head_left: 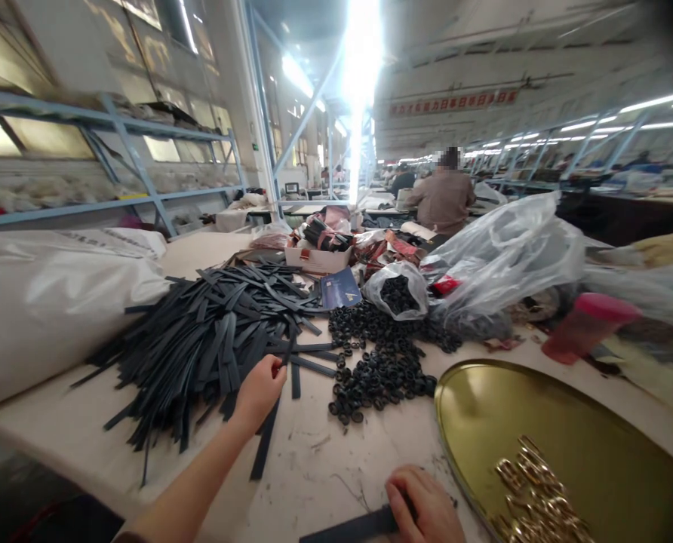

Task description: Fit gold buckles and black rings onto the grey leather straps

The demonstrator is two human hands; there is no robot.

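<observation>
My left hand (262,394) is closed in a pinch at the right edge of a large heap of black straps (212,332). One black strap (266,445) runs through its fingers and slants down toward me. Close to the table's near edge, my right hand (424,504) has its fingers curled over the end of another black strap (345,528), which lies flat and extends to the left. Several small black rings (382,377) lie in a loose pile beyond both hands. Right of my right hand, gold metal buckles (540,490) sit on an oval gold tray (574,407).
A clear plastic bag (396,290) of black rings stands behind the pile, beside a blue card (340,289). A larger plastic bag (517,249) and a pink-lidded container (588,328) are at right. A white sack (59,302) bounds the left. A person (444,196) sits farther off.
</observation>
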